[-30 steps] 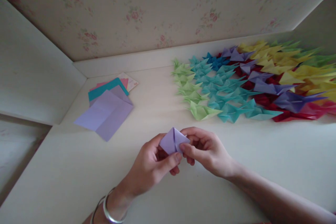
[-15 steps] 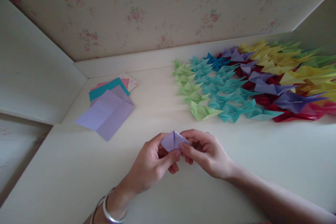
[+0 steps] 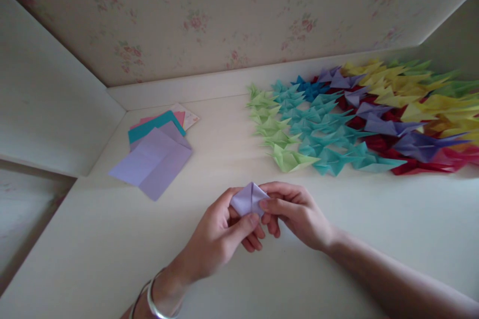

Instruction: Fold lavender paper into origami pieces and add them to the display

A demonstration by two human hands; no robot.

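A small folded piece of lilac origami paper point(image 3: 243, 200), diamond-shaped with a crease down its middle, is held between both hands above the white table. My left hand point(image 3: 220, 232) pinches its lower left side, thumb on the front and fingers behind. On the right side, my right hand point(image 3: 295, 214) grips it with the thumb over the front face and the index finger along the upper right edge. The fingers hide part of the paper's back and right corner. Silver bangles circle my left wrist.
Lilac sheets point(image 3: 160, 159) lie at the left, over a teal sheet point(image 3: 149, 127) and pink paper. Rows of folded paper cranes point(image 3: 329, 129) in green, turquoise, purple, red and yellow cover the back right of the table point(image 3: 93, 259). A flowered wall point(image 3: 194, 20) rises behind.
The right thumb has shifted slightly up and right on the lilac paper. Fingers of both hands have spread a little beneath it. The view has moved only slightly.
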